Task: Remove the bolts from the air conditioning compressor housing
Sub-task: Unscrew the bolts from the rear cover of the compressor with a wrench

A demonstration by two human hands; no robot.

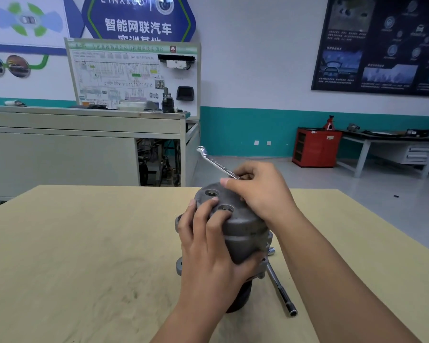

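Compressor housing [243, 231] stands upright on the light wood table [84, 243], a bit right of centre. The left hand [208, 243] comes in from 7 o'clock and wraps its side, fingers curled tight on the grey casting.

Two hex bolts sit sunk in the top face: far bolt [211, 193] at about 10 o'clock, near bolt [226, 208] at about 6.

The right hand [260, 191] sits over the top at 2 o'clock, fingers clenched round a wrench [216, 163]. Its free end pokes up toward 10 o'clock and the working end is hidden under the hand. There's stamping on the shaft but it's too small to read.

An extension bar [281, 290] lies on the table at 5 o'clock of the housing.

The blue wall sign [138, 26] at 11 o'clock says "LYNK&CO" and "智能网联汽车". On the white training board [134, 78] below it, only "HV" is legible.
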